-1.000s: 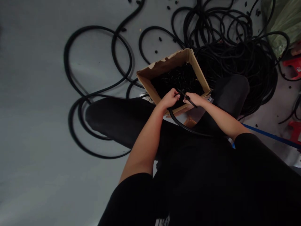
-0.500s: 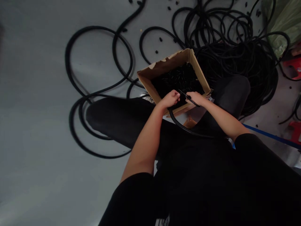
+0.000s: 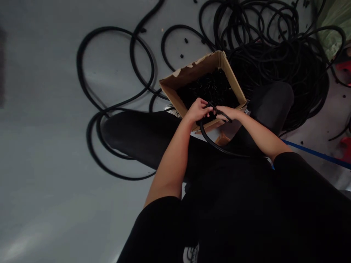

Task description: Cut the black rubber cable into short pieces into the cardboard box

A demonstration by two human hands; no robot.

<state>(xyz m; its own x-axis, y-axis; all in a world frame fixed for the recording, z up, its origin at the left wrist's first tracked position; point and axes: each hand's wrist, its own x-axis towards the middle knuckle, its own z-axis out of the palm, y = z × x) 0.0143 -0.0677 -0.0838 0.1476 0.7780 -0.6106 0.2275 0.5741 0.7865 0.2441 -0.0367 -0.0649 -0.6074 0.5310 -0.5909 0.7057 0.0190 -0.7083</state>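
Note:
My left hand and my right hand are close together above the near edge of an open cardboard box. Both hands grip a black rubber hose, which curves in a loop from my lap up into my fingers. Its end is hidden by my fingers. The box has a torn far flap and is filled with many small black pieces. It rests low in front of me, between my legs.
A large tangle of black hose lies beyond the box, and looser loops spread over the grey floor at left. Small black pieces are scattered nearby. My black-clad knee, a blue strap and a green sack are at right.
My hands have drawn closer together, and the hose end between them now bends into a tighter loop. The whole view has shifted slightly.

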